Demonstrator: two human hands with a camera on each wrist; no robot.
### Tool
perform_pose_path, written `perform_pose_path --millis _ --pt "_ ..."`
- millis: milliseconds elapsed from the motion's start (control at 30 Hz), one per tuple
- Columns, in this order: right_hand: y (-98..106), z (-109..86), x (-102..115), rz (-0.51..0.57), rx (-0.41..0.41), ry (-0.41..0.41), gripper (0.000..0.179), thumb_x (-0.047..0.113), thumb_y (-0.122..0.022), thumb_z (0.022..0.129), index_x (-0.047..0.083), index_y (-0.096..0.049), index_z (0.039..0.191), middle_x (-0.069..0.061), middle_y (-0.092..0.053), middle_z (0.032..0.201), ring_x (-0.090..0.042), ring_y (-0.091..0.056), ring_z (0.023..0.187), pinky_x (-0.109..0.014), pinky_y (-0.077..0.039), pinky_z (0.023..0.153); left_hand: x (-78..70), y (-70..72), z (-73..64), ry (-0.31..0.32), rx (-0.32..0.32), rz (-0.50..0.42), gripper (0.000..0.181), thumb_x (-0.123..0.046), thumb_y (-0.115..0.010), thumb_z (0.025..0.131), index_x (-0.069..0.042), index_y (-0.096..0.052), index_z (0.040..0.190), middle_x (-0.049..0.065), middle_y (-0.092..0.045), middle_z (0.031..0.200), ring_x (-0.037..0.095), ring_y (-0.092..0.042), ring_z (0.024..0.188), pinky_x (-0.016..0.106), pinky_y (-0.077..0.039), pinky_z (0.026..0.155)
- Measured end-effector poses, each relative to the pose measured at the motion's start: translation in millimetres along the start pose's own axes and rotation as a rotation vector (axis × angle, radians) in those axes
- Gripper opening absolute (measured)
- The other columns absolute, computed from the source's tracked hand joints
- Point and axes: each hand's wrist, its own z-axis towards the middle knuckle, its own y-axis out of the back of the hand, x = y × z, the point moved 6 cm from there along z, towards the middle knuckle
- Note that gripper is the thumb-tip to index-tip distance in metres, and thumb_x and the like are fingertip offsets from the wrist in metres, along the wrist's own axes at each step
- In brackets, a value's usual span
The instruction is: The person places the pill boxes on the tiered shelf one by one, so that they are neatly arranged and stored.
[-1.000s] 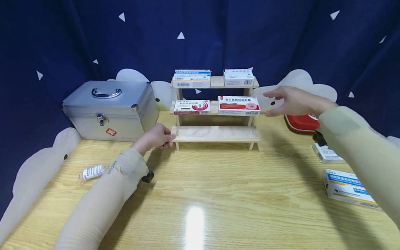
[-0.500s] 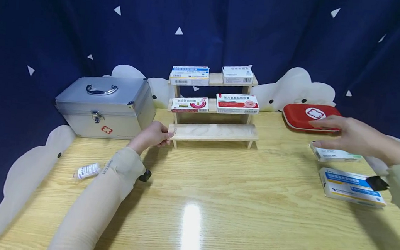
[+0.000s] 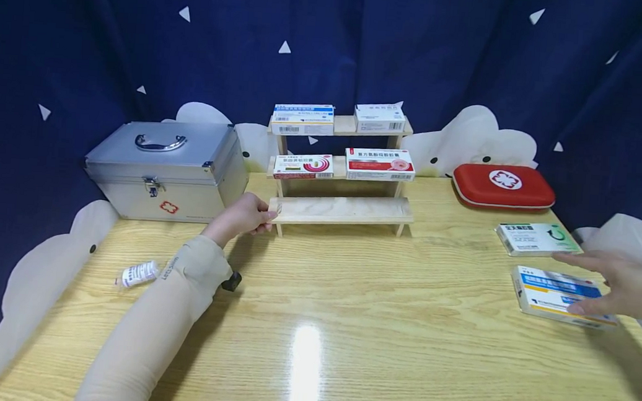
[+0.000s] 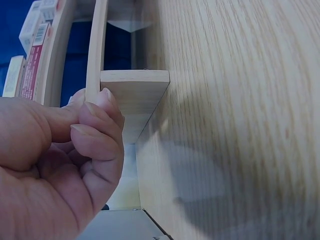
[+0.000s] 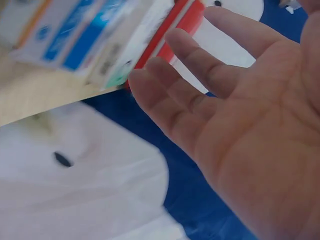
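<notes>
My left hand (image 3: 245, 214) pinches the left end of the lowest board of a three-step wooden shelf (image 3: 342, 210); the left wrist view shows thumb and curled fingers at the board's edge (image 4: 95, 55). At the right my right hand (image 3: 625, 285) hovers with fingers spread over a blue-and-white medicine box (image 3: 555, 294), overlapping its right end. In the right wrist view the palm is bare and the fingers are apart. Just behind lies a white-and-green medicine box (image 3: 539, 239). On the shelf's middle step stand two red-and-white boxes, a smaller one (image 3: 303, 166) and a larger one (image 3: 379, 164).
A blue-and-white box (image 3: 303, 120) and a white box (image 3: 379, 118) sit on the top step. A silver first-aid case (image 3: 161, 170) stands at the left, a red zip case (image 3: 503, 187) at the back right. A small labelled bottle (image 3: 139, 273) lies near the left forearm.
My right hand has moved from beside the shelf's middle step to the right and toward me, over the blue-and-white box. The left hand keeps its hold on the shelf.
</notes>
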Motion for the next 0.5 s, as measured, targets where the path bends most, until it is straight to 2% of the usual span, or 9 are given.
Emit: perform_pose_path --millis 33,67,100,133,200,233,267,367,500 --pt "-3 -4.4 -3 -0.015 -0.008 0.012 0.097 0.033 -0.096 0.056 0.011 -0.053 0.140 -0.029 -0.060 0.116 -0.025 -0.054 0.100 -0.021 -0.037 0.088 -0.1 0.0 -0.1 -0.001 -0.001 0.004 0.030 -0.017 -0.052 0.105 0.009 -0.065 0.107 0.015 -0.066 0.082 0.011 -0.051 0.061 0.029 -0.045 0.062" --pt "-6 -8.4 -5 -0.017 -0.014 0.017 0.100 0.032 -0.096 0.055 0.021 -0.051 0.143 -0.030 -0.059 0.116 -0.027 -0.054 0.101 -0.024 -0.037 0.090 -0.2 0.0 -0.2 -0.001 -0.002 0.007 0.030 -0.017 -0.052 0.105 0.010 -0.065 0.108 0.015 -0.067 0.082 0.011 -0.051 0.061 0.029 -0.045 0.062" --pt "-8 -12.0 -8 -0.020 -0.023 0.020 0.102 0.032 -0.097 0.054 0.024 -0.049 0.145 -0.029 -0.059 0.115 -0.027 -0.054 0.100 -0.024 -0.038 0.089 -0.4 -0.1 -0.4 -0.002 -0.001 0.011 0.030 -0.017 -0.051 0.105 0.010 -0.065 0.108 0.015 -0.067 0.082 0.011 -0.051 0.061 0.029 -0.045 0.062" --pt "-12 -15.2 -12 -0.022 0.011 -0.009 0.108 0.034 -0.096 0.057 0.032 -0.040 0.150 -0.031 -0.056 0.117 -0.032 -0.053 0.102 -0.033 -0.041 0.090 -0.5 -0.2 -0.6 -0.002 -0.001 0.011 0.030 -0.017 -0.051 0.105 0.010 -0.065 0.108 0.015 -0.067 0.083 0.011 -0.051 0.061 0.029 -0.045 0.062" --pt "-18 -20.7 -17 -0.049 0.040 -0.035 0.117 0.036 -0.095 0.058 0.041 -0.027 0.153 -0.032 -0.054 0.117 -0.042 -0.054 0.101 -0.042 -0.045 0.081 -0.8 -0.3 -0.8 -0.001 -0.002 0.014 0.030 -0.016 -0.052 0.105 0.010 -0.065 0.108 0.016 -0.067 0.084 0.011 -0.052 0.062 0.029 -0.046 0.062" --pt "-20 -23.2 -20 -0.050 0.030 -0.032 0.120 0.035 -0.096 0.056 0.041 -0.026 0.154 -0.032 -0.055 0.116 -0.043 -0.054 0.099 -0.045 -0.045 0.078 -1.0 -0.3 -0.8 -0.001 -0.002 0.015 0.030 -0.016 -0.052 0.105 0.010 -0.065 0.108 0.016 -0.067 0.085 0.011 -0.052 0.062 0.029 -0.046 0.063" --pt "-21 -25.8 -22 -0.045 0.008 -0.023 0.123 0.032 -0.097 0.054 0.048 -0.023 0.151 -0.032 -0.055 0.114 -0.043 -0.054 0.098 -0.045 -0.045 0.077 -0.9 -0.4 -0.5 -0.002 -0.002 0.015 0.030 -0.016 -0.052 0.105 0.010 -0.066 0.108 0.017 -0.067 0.085 0.012 -0.052 0.062 0.029 -0.047 0.063" --pt "-27 -32.3 -30 -0.002 -0.030 -0.020 0.130 0.024 -0.097 0.051 0.056 -0.019 0.149 -0.034 -0.054 0.113 -0.046 -0.051 0.098 -0.048 -0.042 0.078 -0.2 -0.7 0.8 -0.002 -0.004 0.021 0.029 -0.017 -0.052 0.105 0.009 -0.066 0.107 0.017 -0.068 0.086 0.012 -0.052 0.063 0.029 -0.047 0.064" --pt "-34 -37.4 -38 0.077 -0.029 -0.047 0.135 0.016 -0.096 0.052 0.055 -0.013 0.151 -0.040 -0.045 0.116 -0.053 -0.044 0.100 -0.064 -0.034 0.080 1.2 -1.8 2.8 0.005 -0.001 0.032 0.028 -0.018 -0.053 0.105 0.007 -0.066 0.106 0.016 -0.068 0.086 0.012 -0.052 0.063 0.028 -0.047 0.064"
